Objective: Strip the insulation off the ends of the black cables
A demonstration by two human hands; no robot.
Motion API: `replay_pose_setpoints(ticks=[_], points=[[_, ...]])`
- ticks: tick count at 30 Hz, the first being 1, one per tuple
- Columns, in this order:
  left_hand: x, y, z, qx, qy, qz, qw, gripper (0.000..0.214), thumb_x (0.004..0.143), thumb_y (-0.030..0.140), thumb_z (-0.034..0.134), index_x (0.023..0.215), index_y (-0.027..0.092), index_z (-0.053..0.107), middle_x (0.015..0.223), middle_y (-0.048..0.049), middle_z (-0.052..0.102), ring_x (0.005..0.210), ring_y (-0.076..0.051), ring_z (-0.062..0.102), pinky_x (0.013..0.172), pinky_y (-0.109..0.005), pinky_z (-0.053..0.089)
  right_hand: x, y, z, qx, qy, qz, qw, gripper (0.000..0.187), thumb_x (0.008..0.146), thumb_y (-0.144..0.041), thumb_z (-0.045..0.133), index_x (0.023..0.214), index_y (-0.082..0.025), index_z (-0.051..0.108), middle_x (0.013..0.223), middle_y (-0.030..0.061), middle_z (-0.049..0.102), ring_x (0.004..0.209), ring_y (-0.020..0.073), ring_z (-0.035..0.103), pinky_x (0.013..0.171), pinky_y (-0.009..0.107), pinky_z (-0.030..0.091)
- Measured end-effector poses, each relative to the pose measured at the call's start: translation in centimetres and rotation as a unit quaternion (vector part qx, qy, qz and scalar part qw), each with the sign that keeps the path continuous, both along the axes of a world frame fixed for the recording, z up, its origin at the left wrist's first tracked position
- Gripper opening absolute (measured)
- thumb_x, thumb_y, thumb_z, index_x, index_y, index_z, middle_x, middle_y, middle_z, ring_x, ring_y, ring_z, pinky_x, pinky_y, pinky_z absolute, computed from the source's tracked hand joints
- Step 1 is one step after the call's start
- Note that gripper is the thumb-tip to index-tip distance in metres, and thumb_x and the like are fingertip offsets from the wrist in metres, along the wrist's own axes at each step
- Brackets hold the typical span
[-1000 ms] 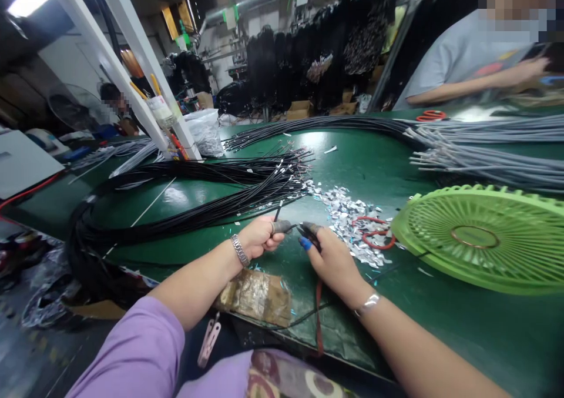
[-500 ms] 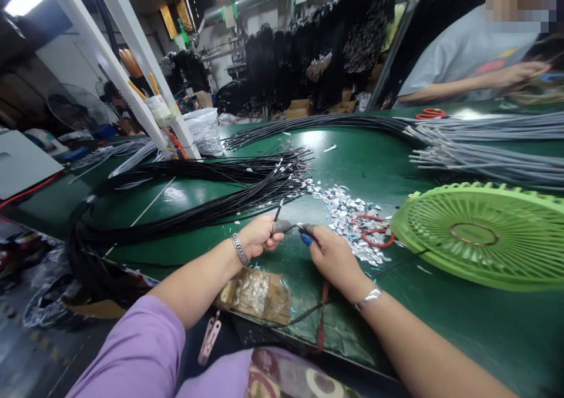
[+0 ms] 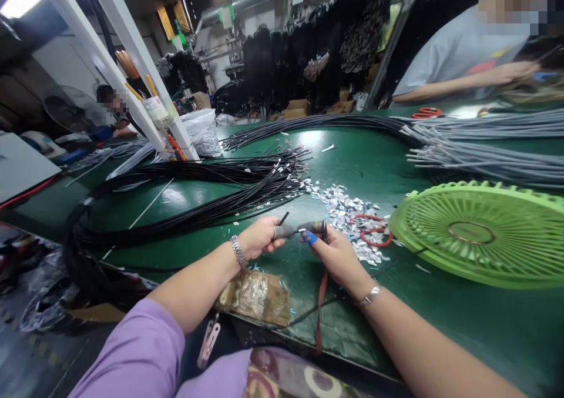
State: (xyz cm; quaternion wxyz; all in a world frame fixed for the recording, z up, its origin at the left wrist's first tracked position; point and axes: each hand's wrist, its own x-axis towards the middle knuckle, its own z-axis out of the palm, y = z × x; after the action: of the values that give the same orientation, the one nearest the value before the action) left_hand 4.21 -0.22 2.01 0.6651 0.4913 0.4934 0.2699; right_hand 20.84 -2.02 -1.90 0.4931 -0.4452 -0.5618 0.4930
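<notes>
My left hand (image 3: 263,237) pinches a black cable (image 3: 284,218) near its end, a dark covering on the thumb or finger. Close by on the right, my right hand (image 3: 337,251) is closed at the cable's tip, with blue and dark coverings on its fingers. A small whitish bit shows between the two hands. The exact grip of the right fingers is partly hidden. Behind the hands lies a bundle of black cables (image 3: 211,206), its ends pointing right. A heap of silvery scraps (image 3: 341,210) is spread beyond my right hand.
Red-handled scissors (image 3: 374,231) lie by the scraps, beside a green fan cover (image 3: 480,233). Grey cables (image 3: 480,151) lie at the right back. A taped cardboard piece (image 3: 255,295) is at the near edge. White posts (image 3: 145,74) rise at left. A co-worker (image 3: 462,57) sits across.
My right hand has turned a little, its fingers now over the cable beside my left fingers. A dark upright piece now shows at the right hand. The left hand has barely moved.
</notes>
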Motion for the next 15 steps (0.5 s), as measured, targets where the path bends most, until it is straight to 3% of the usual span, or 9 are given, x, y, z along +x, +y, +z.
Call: replay_pose_setpoints(ticks=[2, 5, 9, 12, 15], points=[[-0.14, 0.07, -0.07, -0.005, 0.002, -0.019, 1.000, 0.028, 0.069, 0.037, 0.067, 0.068, 0.015, 0.050, 0.041, 0.0074, 0.045, 0.029, -0.002, 0.031, 0.030, -0.014, 0.017, -0.06, -0.12, -0.03, -0.037, 0.058, 0.020, 0.997, 0.026, 0.068, -0.043, 0.070, 0.070, -0.020, 0.058, 0.049, -0.0062, 0.043, 0.044, 0.0090, 0.033, 0.042, 0.023, 0.025], [-0.42, 0.20, -0.13, -0.033, -0.006, -0.079, 0.996, 0.031, 0.068, 0.041, 0.067, 0.069, 0.013, 0.053, 0.045, 0.0037, 0.053, 0.028, -0.003, 0.036, 0.030, -0.015, 0.019, -0.06, -0.16, -0.05, -0.107, 0.145, 0.079, 0.980, 0.029, 0.064, -0.041, 0.073, 0.074, -0.020, 0.056, 0.056, -0.0046, 0.052, 0.041, 0.0056, 0.029, 0.040, 0.021, 0.020], [-0.77, 0.30, -0.30, -0.066, -0.028, -0.159, 0.985, 0.039, 0.065, 0.046, 0.070, 0.073, 0.011, 0.056, 0.051, -0.0013, 0.060, 0.032, -0.006, 0.046, 0.031, -0.016, 0.021, 0.08, -0.21, -0.03, -0.161, 0.180, 0.145, 0.959, 0.030, 0.061, -0.038, 0.075, 0.072, -0.019, 0.055, 0.056, -0.0042, 0.052, 0.041, 0.0042, 0.029, 0.039, 0.020, 0.017], [-0.87, 0.22, -0.31, -0.058, -0.021, -0.171, 0.983, 0.042, 0.062, 0.049, 0.073, 0.070, 0.012, 0.054, 0.050, -0.0004, 0.059, 0.035, -0.007, 0.049, 0.032, -0.016, 0.022, 0.06, -0.20, -0.20, -0.158, 0.154, 0.132, 0.966, 0.030, 0.061, -0.039, 0.074, 0.073, -0.018, 0.056, 0.054, -0.0055, 0.048, 0.041, 0.0044, 0.029, 0.039, 0.020, 0.018], [-0.72, -0.01, -0.01, -0.018, -0.001, -0.139, 0.990, 0.042, 0.060, 0.048, 0.075, 0.066, 0.013, 0.052, 0.048, 0.0011, 0.057, 0.036, -0.006, 0.049, 0.034, -0.015, 0.023, -0.08, -0.10, -0.57, -0.126, 0.081, 0.083, 0.985, 0.032, 0.064, -0.044, 0.072, 0.074, -0.018, 0.055, 0.052, -0.0073, 0.043, 0.042, 0.0053, 0.028, 0.038, 0.020, 0.019]])
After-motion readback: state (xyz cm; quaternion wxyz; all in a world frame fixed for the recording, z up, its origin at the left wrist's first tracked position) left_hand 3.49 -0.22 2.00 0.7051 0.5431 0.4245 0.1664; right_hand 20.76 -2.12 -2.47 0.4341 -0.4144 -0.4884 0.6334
